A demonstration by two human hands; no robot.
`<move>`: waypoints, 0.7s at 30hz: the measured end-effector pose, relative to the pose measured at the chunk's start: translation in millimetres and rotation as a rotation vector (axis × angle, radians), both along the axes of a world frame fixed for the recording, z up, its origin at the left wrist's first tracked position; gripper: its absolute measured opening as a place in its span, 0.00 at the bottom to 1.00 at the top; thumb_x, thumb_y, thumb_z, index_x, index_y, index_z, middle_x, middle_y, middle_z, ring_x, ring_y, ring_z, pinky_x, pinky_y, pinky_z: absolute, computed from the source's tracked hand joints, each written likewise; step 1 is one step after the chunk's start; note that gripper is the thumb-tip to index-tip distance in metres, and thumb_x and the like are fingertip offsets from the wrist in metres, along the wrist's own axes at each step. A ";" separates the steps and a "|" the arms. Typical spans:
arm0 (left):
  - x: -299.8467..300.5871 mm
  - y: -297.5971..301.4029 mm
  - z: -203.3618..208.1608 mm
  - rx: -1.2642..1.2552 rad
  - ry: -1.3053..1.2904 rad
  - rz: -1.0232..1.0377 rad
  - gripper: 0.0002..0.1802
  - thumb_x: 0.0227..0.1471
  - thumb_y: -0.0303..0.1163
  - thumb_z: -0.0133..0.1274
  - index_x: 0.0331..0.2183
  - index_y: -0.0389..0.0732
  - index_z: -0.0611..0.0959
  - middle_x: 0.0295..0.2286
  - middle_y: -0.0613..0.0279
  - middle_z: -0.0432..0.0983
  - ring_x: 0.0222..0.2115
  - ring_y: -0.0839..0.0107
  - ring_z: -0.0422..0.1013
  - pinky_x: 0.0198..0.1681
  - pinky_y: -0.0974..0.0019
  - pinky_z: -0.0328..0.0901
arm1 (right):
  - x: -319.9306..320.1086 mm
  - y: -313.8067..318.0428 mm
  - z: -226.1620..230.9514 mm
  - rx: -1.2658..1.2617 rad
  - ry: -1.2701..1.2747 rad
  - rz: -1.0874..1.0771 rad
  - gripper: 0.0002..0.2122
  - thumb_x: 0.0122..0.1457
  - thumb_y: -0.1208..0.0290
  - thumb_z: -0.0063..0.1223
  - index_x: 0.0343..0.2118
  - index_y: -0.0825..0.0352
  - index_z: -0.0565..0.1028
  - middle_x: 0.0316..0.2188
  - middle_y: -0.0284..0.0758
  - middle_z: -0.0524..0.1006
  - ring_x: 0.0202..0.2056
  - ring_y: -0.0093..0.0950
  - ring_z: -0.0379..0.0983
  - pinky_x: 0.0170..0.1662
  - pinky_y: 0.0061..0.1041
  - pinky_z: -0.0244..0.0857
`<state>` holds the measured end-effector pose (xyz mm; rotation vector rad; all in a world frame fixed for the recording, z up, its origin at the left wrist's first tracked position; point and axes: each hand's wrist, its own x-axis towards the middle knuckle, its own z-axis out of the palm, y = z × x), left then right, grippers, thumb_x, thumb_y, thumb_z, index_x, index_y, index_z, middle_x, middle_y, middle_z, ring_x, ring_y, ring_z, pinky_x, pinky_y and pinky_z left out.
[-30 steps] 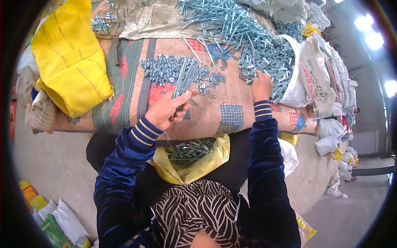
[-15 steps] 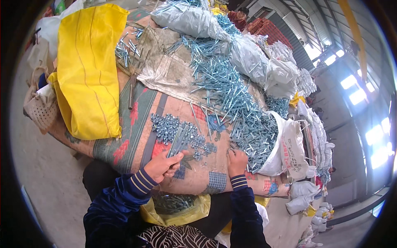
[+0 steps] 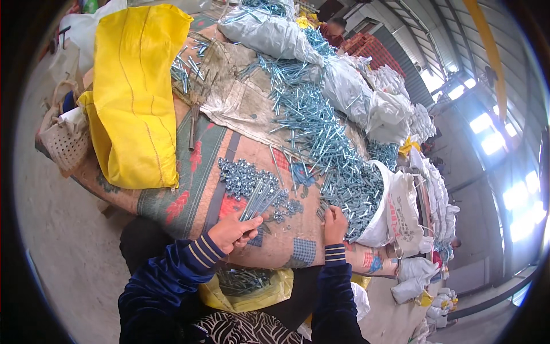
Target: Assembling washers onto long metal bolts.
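My left hand [image 3: 232, 230] is closed round a bunch of long, thin metal bolts [image 3: 259, 200], which point up and away from me. Just beyond them a heap of small hex nuts [image 3: 243, 178] lies on the patterned cloth [image 3: 281, 252]. My right hand [image 3: 334, 225] is at the near left edge of a large pile of silvery bolts [image 3: 358, 189]. Its fingers are drawn together among a few loose pieces; what sits between the fingertips is too small to make out. The pile stretches away from me and partly spills from a white woven sack [image 3: 387, 215].
A yellow woven sack [image 3: 134, 109] lies on the left of the table. Full white sacks [image 3: 349, 86] line the back and right. An open yellow bag [image 3: 246, 292] with metal pieces is at my lap. Another person [image 3: 332, 31] is at the far end.
The bolts in my left hand have fanned out slightly at their far ends. My right hand stays at the pile's edge, its fingers now more upright. The whole view has shifted a little.
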<state>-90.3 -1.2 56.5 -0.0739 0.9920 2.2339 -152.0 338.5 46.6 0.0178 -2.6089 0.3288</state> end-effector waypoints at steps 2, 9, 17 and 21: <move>0.9 2.1 -1.9 0.000 0.011 -0.026 0.15 0.56 0.37 0.49 0.45 0.43 0.74 0.18 0.75 0.60 0.14 0.87 0.51 0.14 0.82 0.46 | -2.0 -5.7 4.7 -0.399 -0.135 0.111 0.08 0.57 0.71 0.49 0.36 0.69 0.75 0.25 0.31 0.74 0.27 0.22 0.67 0.31 0.20 0.63; 15.2 3.9 -5.1 -0.117 0.066 -0.105 0.16 0.56 0.38 0.49 0.45 0.42 0.76 0.17 0.76 0.57 0.13 0.87 0.51 0.13 0.81 0.44 | 17.9 -91.0 60.0 -0.803 -0.375 0.519 0.09 0.61 0.76 0.44 0.40 0.71 0.75 0.28 0.27 0.71 0.26 0.15 0.64 0.32 0.15 0.62; 16.7 7.4 -2.8 -0.159 0.175 -0.024 0.14 0.53 0.38 0.53 0.40 0.42 0.80 0.21 0.77 0.67 0.18 0.86 0.57 0.18 0.78 0.50 | 19.6 -113.3 88.2 -0.700 -0.598 0.625 0.09 0.56 0.80 0.46 0.40 0.71 0.73 0.31 0.29 0.73 0.31 0.19 0.69 0.37 0.17 0.64; 4.0 3.7 -0.8 -0.180 0.164 -0.073 0.13 0.53 0.35 0.53 0.39 0.41 0.80 0.19 0.77 0.64 0.19 0.85 0.57 0.21 0.79 0.51 | 10.4 -100.8 83.0 -0.874 -0.503 0.580 0.11 0.56 0.79 0.47 0.42 0.72 0.72 0.33 0.30 0.74 0.31 0.18 0.70 0.37 0.17 0.64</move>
